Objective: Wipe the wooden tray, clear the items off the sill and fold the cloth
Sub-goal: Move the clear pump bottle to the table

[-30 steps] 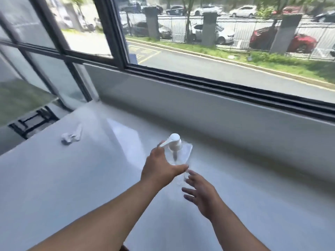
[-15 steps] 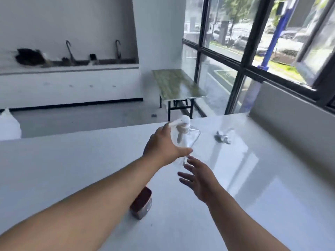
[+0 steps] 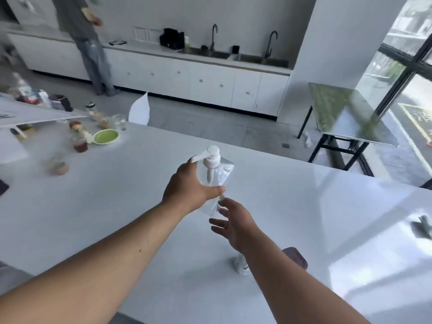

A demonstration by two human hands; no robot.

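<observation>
The left hand [image 3: 187,190] is wrapped round a clear pump bottle [image 3: 216,181] at the centre of the frame, the thumb pressed across its front and the other fingers hidden behind it, so how they lie cannot be told. The bottle is held upright and clear of the white counter [image 3: 117,206], its white pump head uppermost and the spout turned to the left; held so, nothing is likely to spill while it is carried. The right hand [image 3: 233,224] is held just below and to the right of the bottle's base, its fingers spread and slightly curled, gripping nothing. It appears to be kept there as a guard under the base, or in readiness to take the bottle; whether a fingertip touches the plastic cannot be told.

Judged from the task, the bottle is one of the items being cleared away. A dark-lidded container [image 3: 295,257] and a small white item [image 3: 240,265] are seen low in the frame, partly hidden by the right forearm. A crumpled dark thing [image 3: 422,226], perhaps the cloth, lies near the right edge. No wooden tray is in sight. A green plate [image 3: 106,136] and blurred jars are grouped at the upper left, possibly where cleared things are set down. A second person stands by the far cabinets at the top left.
</observation>
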